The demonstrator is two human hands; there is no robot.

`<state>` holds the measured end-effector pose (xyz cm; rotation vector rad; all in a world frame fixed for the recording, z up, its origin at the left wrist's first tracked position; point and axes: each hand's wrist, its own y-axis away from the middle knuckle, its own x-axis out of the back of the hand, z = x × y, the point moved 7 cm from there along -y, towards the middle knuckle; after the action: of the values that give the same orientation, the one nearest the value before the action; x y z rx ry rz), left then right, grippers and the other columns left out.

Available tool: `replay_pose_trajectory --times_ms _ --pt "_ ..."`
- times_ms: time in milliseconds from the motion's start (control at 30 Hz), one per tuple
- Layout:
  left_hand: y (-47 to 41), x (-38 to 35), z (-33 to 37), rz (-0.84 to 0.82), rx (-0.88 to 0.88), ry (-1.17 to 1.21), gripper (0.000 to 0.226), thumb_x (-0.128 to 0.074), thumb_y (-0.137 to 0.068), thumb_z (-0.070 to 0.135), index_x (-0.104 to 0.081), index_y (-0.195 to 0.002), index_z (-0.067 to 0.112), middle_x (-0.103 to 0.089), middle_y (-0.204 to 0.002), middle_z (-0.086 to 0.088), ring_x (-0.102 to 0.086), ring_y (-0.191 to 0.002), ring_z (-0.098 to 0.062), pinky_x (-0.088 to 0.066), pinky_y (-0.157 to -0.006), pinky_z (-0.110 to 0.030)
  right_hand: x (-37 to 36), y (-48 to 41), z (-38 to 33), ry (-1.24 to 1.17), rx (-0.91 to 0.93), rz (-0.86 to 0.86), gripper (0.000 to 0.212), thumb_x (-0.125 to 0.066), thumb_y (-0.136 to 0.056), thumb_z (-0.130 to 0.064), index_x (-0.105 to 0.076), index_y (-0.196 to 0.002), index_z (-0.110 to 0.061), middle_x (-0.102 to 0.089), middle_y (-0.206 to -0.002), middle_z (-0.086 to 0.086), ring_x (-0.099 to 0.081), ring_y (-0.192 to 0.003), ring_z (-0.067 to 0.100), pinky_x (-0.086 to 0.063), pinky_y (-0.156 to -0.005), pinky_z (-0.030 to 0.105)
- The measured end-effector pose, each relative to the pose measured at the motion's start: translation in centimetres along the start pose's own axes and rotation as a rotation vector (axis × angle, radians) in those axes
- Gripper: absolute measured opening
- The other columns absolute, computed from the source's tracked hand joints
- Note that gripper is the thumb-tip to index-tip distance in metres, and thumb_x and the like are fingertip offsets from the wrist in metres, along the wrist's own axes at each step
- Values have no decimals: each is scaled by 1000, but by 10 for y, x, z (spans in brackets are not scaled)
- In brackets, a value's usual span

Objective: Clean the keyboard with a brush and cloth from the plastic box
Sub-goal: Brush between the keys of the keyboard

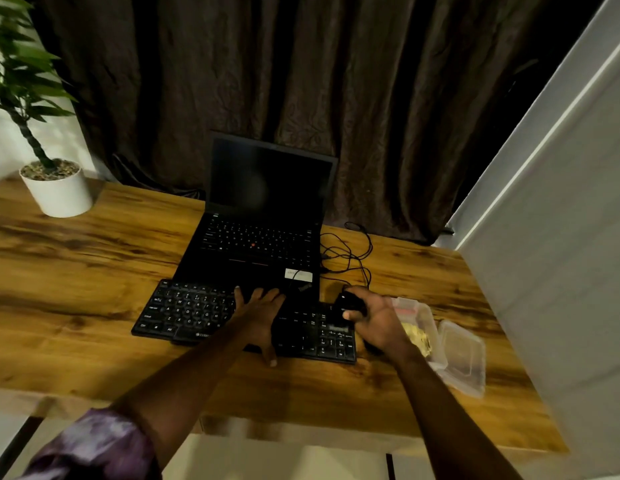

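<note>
With the left hand (pixel 263 308) spread flat on the keyboard (pixel 184 313) and the right hand (pixel 377 323) gripping a small black object (pixel 350 304), that wrist could knock the adjacent open plastic box (pixel 421 311).

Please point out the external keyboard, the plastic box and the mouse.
external keyboard (pixel 184 313): head view, left letter keys.
plastic box (pixel 419 311): head view, clear far wall.
mouse (pixel 351 301): head view, black top.

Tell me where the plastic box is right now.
In the head view, the plastic box sits on the table's right side, just right of the keyboard, beside the right hand.
</note>
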<state>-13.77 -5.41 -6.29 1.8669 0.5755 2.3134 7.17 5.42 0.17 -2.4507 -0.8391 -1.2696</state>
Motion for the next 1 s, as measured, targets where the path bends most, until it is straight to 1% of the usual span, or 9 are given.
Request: replay_pose_trajectory --times_ms 167,300,367,533,633,733,767,867,1000 --pt "-1 0 0 -8 3 -13 153 -91 -42 59 0 -158 21 1 -165 0 3 -150 -30 8 -107 -74 2 0 -6 -60 -9 16 50 -74 -86 -10 -62 -131 -28 -70 -116 1 -65 -107 17 -56 -97 38" --pt "-2 0 0 -16 9 -20 152 -91 -44 59 1 -158 21 3 -166 0 4 -151 -30 8 -108 -73 24 11 21 -4 -66 38 49 -72 -86 -3 -62 -131 -20 -67 -114 -1 -60 -110 15 -48 -97 27" --pt "-2 0 0 -20 14 -23 151 -91 -44 59 1 -158 21 3 -166 0 4 -151 -30 8 -108 -74 30 17 25 26 -61 46 47 -71 -86 -1 -63 -129 -19 -67 -109 -1 -60 -107 16 -50 -97 30" --pt "0 -1 1 -17 12 -18 151 -91 -45 59 1 -158 19 3 -166 -1 4 -151 -31 9 -108 -73 8 9 14 46 -44 4 53 -68 -86 -28 -53 -133 -45 -63 -122 4 -59 -114 21 -53 -101 43" --pt "0 1 1 -8 13 -20 152 -91 -43 59 0 -158 20 1 -165 -1 3 -151 -31 8 -108 -74 -14 0 -10 -12 0 -25 52 -71 -86 -24 -56 -130 -46 -64 -121 4 -62 -109 20 -57 -95 38" --pt "0 1 0 -15 16 -8 151 -91 -43 58 -1 -159 21 -1 -165 -1 3 -151 -30 7 -109 -74 -28 -7 -19 -51 25 -69 51 -69 -83 -36 -53 -127 -55 -61 -124 4 -63 -109 19 -57 -96 38" --pt "0 1 0 -14 17 -6 151 -92 -42 58 -1 -158 21 -1 -165 -1 3 -151 -30 7 -109 -74 -26 -6 -20 -61 25 -77 50 -69 -84 -34 -53 -127 -55 -61 -124 4 -62 -109 19 -57 -95 39" --pt "0 0 0 -13 13 -14 151 -91 -43 59 -1 -158 21 0 -165 0 1 -150 -30 5 -109 -75 -7 1 -10 -27 6 -44 51 -73 -86 -19 -58 -127 -45 -65 -123 3 -62 -111 20 -58 -94 39" --pt "1 1 0 -2 8 2 151 -91 -43 58 -1 -158 20 1 -165 -1 2 -150 -30 7 -108 -74 20 11 12 28 -15 20 49 -72 -85 -7 -62 -131 -22 -70 -117 5 -63 -110 20 -54 -98 38"
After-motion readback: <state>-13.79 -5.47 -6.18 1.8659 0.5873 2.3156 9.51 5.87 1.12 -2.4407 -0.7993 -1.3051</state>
